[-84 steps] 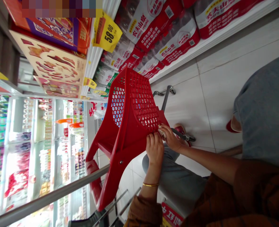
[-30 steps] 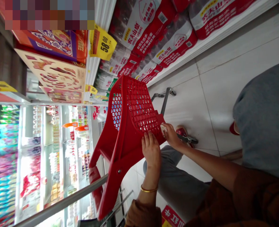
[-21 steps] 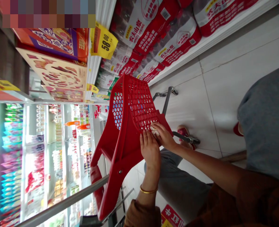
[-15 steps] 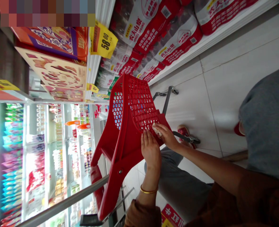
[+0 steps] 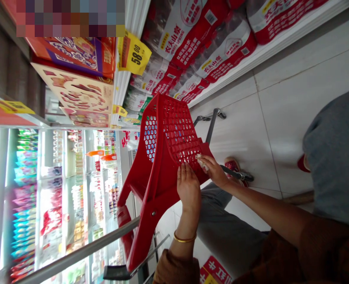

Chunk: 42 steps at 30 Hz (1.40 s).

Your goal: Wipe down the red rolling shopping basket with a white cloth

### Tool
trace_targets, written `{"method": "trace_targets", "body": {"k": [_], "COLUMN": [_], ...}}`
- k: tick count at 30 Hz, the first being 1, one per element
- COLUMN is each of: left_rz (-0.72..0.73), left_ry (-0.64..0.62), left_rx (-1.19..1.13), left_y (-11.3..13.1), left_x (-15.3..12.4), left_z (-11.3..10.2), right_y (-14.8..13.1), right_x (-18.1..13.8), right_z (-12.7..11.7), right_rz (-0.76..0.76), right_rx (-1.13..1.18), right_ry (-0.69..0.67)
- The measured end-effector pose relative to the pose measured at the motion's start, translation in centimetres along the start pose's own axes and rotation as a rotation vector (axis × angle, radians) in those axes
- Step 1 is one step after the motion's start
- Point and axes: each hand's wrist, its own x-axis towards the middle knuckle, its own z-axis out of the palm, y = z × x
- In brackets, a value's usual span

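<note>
The picture is turned on its side, with the floor at the right. A red plastic mesh basket sits tipped on a metal cart frame. My left hand, with a gold bangle on the wrist, lies closed on the basket's solid red side and steadies it. My right hand pinches a small whitish cloth against the lower edge of the mesh wall. Nothing shows inside the basket.
Shelves hold shrink-wrapped bottled water packs, patterned gift boxes and a yellow 58.00 price tag. Lit chiller cabinets fill the left. Grey trouser legs and red shoes rest on the white tiled floor.
My right hand has slid the cloth back and forth a little along the mesh edge. My left hand has kept its hold on the basket side. The view has shifted slightly.
</note>
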Motion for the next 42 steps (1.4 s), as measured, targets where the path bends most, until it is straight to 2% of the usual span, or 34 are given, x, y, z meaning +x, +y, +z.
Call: {"method": "trace_targets", "body": {"k": [4, 11, 15, 19, 22, 26, 33, 39, 42], "left_rz": [0.017, 0.004, 0.008, 0.003, 0.0, -0.015, -0.026, -0.012, -0.018], "left_ry": [-0.009, -0.037, -0.061, -0.066, -0.072, -0.076, -0.057, -0.026, -0.011], "left_rx": [0.014, 0.024, 0.031, 0.024, 0.012, 0.01, 0.036, 0.042, 0.035], "left_y": [-0.2, -0.6, -0.7, -0.8, -0.9, -0.9, -1.7, -1.9, -1.8], "left_x": [0.0, 0.0, -0.1, -0.1, -0.1, -0.1, -0.1, -0.3, -0.3], "left_z": [-0.1, -0.6, -0.9, -0.9, -1.0, -1.4, -2.1, -1.8, -1.6], "right_y": [1.2, 3.0, 4.7, 5.3, 4.1, 0.8, -4.6, -5.3, -4.6], "right_x": [-0.2, -0.2, -0.8, -0.8, -0.2, 1.1, 2.7, 2.8, 2.5], "right_z": [-0.4, -0.7, -1.0, -1.1, -0.8, 0.0, 1.2, 1.6, 1.6], "right_rz": [0.047, 0.101, 0.219, 0.223, 0.201, 0.142, -0.058, -0.164, -0.138], "right_rx": [-0.009, -0.025, -0.095, -0.101, -0.095, -0.076, 0.019, 0.056, 0.058], "right_ry": [0.028, -0.005, 0.055, 0.084, 0.085, 0.069, -0.029, -0.075, -0.025]}}
